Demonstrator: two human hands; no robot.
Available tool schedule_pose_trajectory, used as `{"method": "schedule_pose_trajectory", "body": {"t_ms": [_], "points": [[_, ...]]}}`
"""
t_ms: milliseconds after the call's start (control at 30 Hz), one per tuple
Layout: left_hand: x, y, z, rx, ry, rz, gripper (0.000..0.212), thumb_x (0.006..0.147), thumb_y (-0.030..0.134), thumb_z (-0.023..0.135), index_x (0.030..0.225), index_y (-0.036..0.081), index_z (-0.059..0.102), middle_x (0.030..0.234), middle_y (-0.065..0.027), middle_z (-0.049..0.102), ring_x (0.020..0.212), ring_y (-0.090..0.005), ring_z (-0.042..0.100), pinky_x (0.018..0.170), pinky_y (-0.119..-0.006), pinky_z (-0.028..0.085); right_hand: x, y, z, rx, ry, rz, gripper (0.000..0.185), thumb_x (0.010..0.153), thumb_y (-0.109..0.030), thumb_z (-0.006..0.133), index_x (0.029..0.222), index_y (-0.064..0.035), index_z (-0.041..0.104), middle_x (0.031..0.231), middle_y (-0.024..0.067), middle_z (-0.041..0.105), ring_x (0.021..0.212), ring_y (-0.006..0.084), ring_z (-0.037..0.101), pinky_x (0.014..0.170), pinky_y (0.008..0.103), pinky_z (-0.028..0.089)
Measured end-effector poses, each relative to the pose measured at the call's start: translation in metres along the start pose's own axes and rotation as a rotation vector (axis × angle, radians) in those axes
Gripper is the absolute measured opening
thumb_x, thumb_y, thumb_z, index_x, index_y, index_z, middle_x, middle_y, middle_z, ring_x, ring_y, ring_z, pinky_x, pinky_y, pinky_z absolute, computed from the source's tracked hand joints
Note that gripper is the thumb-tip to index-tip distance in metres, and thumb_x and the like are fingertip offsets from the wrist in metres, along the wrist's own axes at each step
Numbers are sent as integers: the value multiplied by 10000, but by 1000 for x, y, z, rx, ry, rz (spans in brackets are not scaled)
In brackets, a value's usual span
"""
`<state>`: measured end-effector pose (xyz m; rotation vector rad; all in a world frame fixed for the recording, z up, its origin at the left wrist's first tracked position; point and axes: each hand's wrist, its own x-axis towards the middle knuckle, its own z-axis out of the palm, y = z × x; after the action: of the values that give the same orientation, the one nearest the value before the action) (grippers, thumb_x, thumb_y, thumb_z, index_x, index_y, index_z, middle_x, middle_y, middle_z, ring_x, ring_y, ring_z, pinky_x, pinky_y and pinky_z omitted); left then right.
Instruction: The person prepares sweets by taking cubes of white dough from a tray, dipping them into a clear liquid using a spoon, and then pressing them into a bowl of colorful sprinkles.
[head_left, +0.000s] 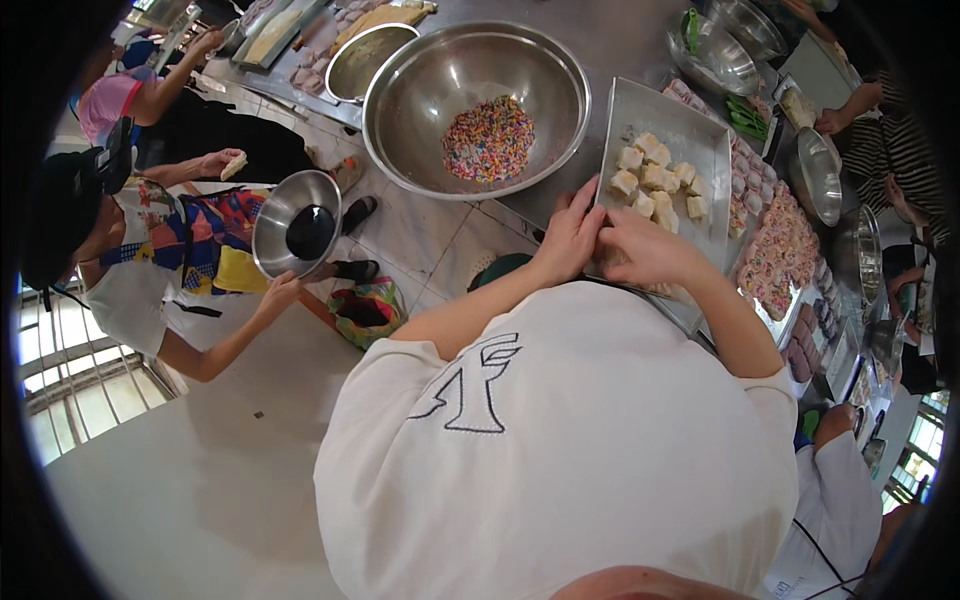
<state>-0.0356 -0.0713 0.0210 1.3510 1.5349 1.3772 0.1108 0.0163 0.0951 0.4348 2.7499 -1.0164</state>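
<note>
A metal tray (669, 124) in front of me holds several pale cream pieces, apparently cake or bread (660, 178), some with browned sides. My left hand (568, 234) is at the tray's left wall, its fingers close together beside the rim. Over the near left corner of the tray is my right hand (646, 249), bent inward so its fingertips meet the left hand. Whatever may be between the fingers is hidden. To the left of the tray stands a large steel bowl (401, 112) with multicoloured sprinkles (489, 139) in its bottom.
Right of the tray lie sprinkle-coated pieces (780, 251) and pinkish-white pieces (750, 176). Steel bowls (712, 56) and green-handled utensils (746, 120) sit beyond. On the left, a person holds a steel bowl (274, 232) of dark liquid. Other people stand around the metal table (600, 34).
</note>
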Motion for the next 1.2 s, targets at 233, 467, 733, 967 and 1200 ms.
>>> {"method": "schedule_pose_trajectory", "body": {"t_ms": [233, 467, 733, 967, 1200], "points": [[-1, 0, 0, -4, 0, -18, 483, 974, 220, 473, 1434, 91, 403, 1107, -283, 539, 1035, -403, 549, 944, -402, 429, -3, -4, -2, 30, -38, -16, 165, 729, -173, 693, 877, -110, 730, 1024, 174, 521, 1075, 349, 505, 955, 414, 425], [2, 0, 0, 19, 12, 3, 475, 962, 171, 494, 1421, 71, 425, 1144, -265, 538, 1055, -367, 531, 953, -383, 417, 4, 3, -9, 51, -135, -50, 157, 727, -167, 695, 871, -117, 734, 1095, 176, 546, 1120, 343, 512, 949, 411, 437], [3, 2, -2, 31, -51, -9, 478, 974, 151, 476, 1440, 77, 399, 1115, -252, 558, 1067, -354, 490, 956, -378, 401, -2, -2, -13, -3, -209, 1, 257, 775, -216, 645, 1008, -173, 744, 1159, 174, 516, 1143, 334, 493, 974, 402, 431], [1, 1, -1, 57, -46, 59, 482, 979, 151, 464, 1446, 66, 387, 1089, -250, 563, 1037, -356, 481, 948, -385, 403, -2, -4, -15, -48, -287, 37, 266, 810, -258, 595, 1030, -212, 738, 1193, 167, 495, 1155, 325, 477, 975, 396, 425], [1, -2, 0, 82, -52, 101, 485, 980, 154, 459, 1449, 59, 380, 1063, -252, 565, 1026, -362, 478, 935, -396, 409, -2, 1, -10, -12, -286, 33, 221, 813, -266, 593, 994, -220, 711, 1174, 169, 474, 1135, 326, 483, 948, 388, 426]]}}
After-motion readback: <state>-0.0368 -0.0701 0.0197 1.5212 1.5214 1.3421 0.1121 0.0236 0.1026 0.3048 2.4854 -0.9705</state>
